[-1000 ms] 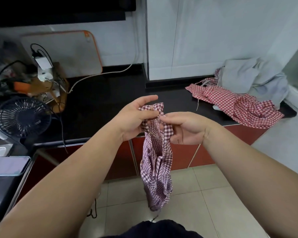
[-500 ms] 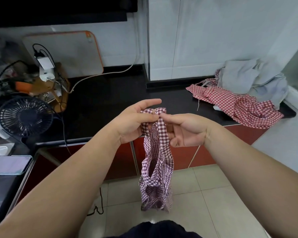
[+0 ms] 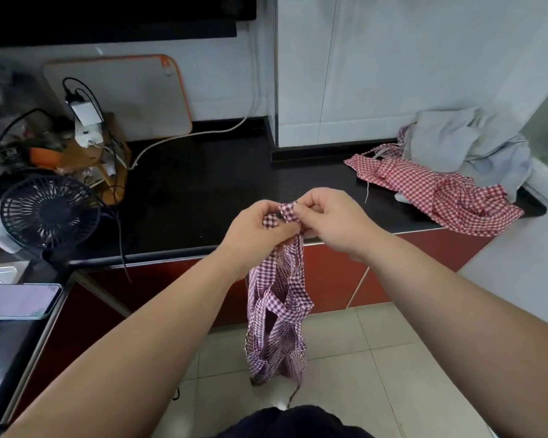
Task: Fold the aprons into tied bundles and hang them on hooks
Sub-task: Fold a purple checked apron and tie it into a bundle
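Left hand (image 3: pixel 256 227): grip pinching the top of the purple checked apron (image 3: pixel 277 314).
Right hand (image 3: pixel 328 218): grip pinching the same top fold.
Apron: hangs bunched between both hands, before the bench (image 3: pixel 203 197).
Red checked apron (image 3: pixel 437 194): crumpled on bench, right.

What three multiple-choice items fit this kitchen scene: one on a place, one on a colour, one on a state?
1. Where does the red checked apron lie?
A) on the floor
B) on the black counter
C) over the fan

2. What colour is the hanging apron in the hands?
A) green
B) plain grey
C) purple and white checks

3. What do the left hand and right hand do?
A) both pinch the hanging apron's top
B) both rest open
C) only the left holds it

Key:
1 B: it lies at the counter's right end, by a grey cloth.
2 C: its checks show plainly.
3 A: both grip the top.
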A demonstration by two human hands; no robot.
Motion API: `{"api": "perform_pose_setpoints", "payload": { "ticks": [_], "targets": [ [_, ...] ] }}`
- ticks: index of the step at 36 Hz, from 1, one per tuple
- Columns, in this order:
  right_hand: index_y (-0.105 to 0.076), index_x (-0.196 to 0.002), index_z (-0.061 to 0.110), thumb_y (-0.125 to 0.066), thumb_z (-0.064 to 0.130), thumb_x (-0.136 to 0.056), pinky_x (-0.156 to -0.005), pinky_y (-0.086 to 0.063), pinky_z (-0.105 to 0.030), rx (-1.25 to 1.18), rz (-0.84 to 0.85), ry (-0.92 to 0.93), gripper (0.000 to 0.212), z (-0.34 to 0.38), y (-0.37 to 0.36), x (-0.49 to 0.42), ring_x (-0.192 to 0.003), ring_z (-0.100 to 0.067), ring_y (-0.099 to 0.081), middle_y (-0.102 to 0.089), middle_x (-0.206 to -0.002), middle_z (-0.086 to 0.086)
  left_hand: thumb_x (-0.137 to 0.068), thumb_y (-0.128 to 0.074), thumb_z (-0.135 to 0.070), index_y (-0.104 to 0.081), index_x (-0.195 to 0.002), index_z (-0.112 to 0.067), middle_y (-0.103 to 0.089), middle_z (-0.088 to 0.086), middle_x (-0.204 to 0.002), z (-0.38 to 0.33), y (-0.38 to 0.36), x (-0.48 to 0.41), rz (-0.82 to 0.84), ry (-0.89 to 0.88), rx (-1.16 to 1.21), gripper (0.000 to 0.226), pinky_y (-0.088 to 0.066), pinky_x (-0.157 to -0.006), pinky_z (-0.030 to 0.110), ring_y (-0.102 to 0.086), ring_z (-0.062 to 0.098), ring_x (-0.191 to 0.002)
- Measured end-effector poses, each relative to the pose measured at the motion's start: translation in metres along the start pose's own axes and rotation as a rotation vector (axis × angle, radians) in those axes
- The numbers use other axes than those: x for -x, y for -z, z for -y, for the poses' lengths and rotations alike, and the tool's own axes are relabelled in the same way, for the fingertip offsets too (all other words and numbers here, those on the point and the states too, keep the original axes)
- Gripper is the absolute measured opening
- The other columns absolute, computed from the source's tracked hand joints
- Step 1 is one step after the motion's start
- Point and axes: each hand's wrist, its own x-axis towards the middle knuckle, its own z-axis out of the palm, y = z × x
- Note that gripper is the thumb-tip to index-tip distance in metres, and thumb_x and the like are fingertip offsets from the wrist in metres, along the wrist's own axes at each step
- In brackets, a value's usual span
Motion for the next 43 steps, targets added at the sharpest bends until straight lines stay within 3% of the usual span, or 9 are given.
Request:
{"api": "perform_pose_setpoints", "payload": {
  "ticks": [5,11,17,23,25,30,32,40,43],
  "targets": [
    [-0.061,-0.078,0.015,-0.053,0.018,-0.095,-0.07,-0.056,-0.044,0.063,-0.121,0.018,0.02,0.001,0.002,-0.004,-0.057,-0.024,-0.062,-0.063,-0.063,-0.006,-0.088,-0.068,-0.019,-0.054,-0.103,-0.023,-0.069,0.004,-0.092,0.003,-0.003,0.0,-0.167,-0.062,0.006,0.022,-0.058,-0.071,0.028,-0.069,0.016,-0.078],
    [-0.056,-0.09,-0.016,-0.047,0.015,-0.096,-0.054,-0.038,-0.03,0.05,-0.054,-0.051,0.033,-0.001,0.003,-0.006,-0.056,-0.022,-0.043,-0.048,-0.065,-0.015,-0.086,-0.07,-0.027,-0.057,-0.107,-0.02,-0.069,0.001,-0.093,0.0,-0.005,0.004,0.044,-0.027,0.019,0.026,-0.058,-0.074,0.033,-0.069,0.018,-0.082],
    [-0.043,-0.056,-0.001,-0.048,0.008,-0.089,-0.043,-0.029,-0.019,0.331,-0.016,0.091,0.034,0.009,0.008,-0.004,-0.045,-0.015,-0.022,-0.031,-0.047,-0.007,-0.089,-0.066,-0.012,-0.058,-0.098,-0.015,-0.071,0.005,-0.086,0.005,-0.01,0.003,0.041,0.022,0.13,0.012,-0.059,-0.079,0.04,-0.072,0.019,-0.08],
    [-0.055,-0.07,-0.011,-0.05,0.013,-0.09,-0.046,-0.027,-0.027,0.368,-0.017,0.09,0.032,0.009,0.017,-0.009,-0.046,-0.018,-0.033,-0.037,-0.053,-0.009,-0.091,-0.064,-0.026,-0.066,-0.089,-0.015,-0.064,0.001,-0.076,0.002,-0.014,0.001,-0.021,-0.079,0.09,0.012,-0.053,-0.068,0.028,-0.06,0.013,-0.07],
    [-0.06,-0.082,-0.013,-0.05,0.014,-0.091,-0.058,-0.04,-0.036,0.332,-0.011,0.094,0.03,0.008,0.018,-0.011,-0.062,-0.034,-0.058,-0.043,-0.058,-0.017,-0.092,-0.062,-0.022,-0.065,-0.088,-0.015,-0.064,0.001,-0.078,0.001,-0.013,0.0,-0.01,-0.03,0.186,0.009,-0.052,-0.072,0.029,-0.06,0.016,-0.077],
    [-0.066,-0.084,-0.005,-0.051,0.014,-0.093,-0.067,-0.048,-0.029,0.296,-0.023,0.101,0.026,0.007,0.024,-0.011,-0.066,-0.033,-0.061,-0.068,-0.079,-0.026,-0.096,-0.054,-0.025,-0.062,-0.088,-0.019,-0.062,0.002,-0.083,-0.002,-0.01,-0.001,0.096,0.04,0.25,0.013,-0.047,-0.082,0.039,-0.057,0.021,-0.083],
    [-0.065,-0.086,-0.003,-0.05,0.015,-0.095,-0.078,-0.053,-0.041,0.267,0.002,0.079,0.025,0.004,0.023,-0.012,-0.075,-0.037,-0.065,-0.069,-0.084,-0.025,-0.098,-0.051,-0.025,-0.06,-0.089,-0.017,-0.061,0.002,-0.082,-0.004,-0.008,-0.002,0.128,0.033,0.186,0.015,-0.046,-0.079,0.036,-0.055,0.019,-0.08],
    [-0.055,-0.086,-0.018,-0.049,0.009,-0.096,-0.072,-0.059,-0.043,-0.066,0.05,-0.064,0.03,-0.002,0.02,-0.013,-0.063,-0.023,-0.056,-0.054,-0.069,-0.018,-0.098,-0.051,-0.018,-0.061,-0.098,-0.009,-0.064,0.008,-0.091,-0.007,-0.011,0.0,0.183,0.068,0.193,0.014,-0.048,-0.076,0.031,-0.058,0.018,-0.082],
    [-0.054,-0.082,-0.021,-0.052,0.002,-0.091,-0.06,-0.056,-0.027,-0.197,0.004,-0.088,0.025,-0.004,0.024,-0.015,-0.064,-0.023,-0.052,-0.051,-0.069,-0.016,-0.096,-0.054,-0.012,-0.06,-0.095,-0.007,-0.064,0.006,-0.087,-0.005,-0.018,0.006,0.269,0.097,0.255,0.009,-0.049,-0.074,0.028,-0.06,0.016,-0.08]
  ]
}}
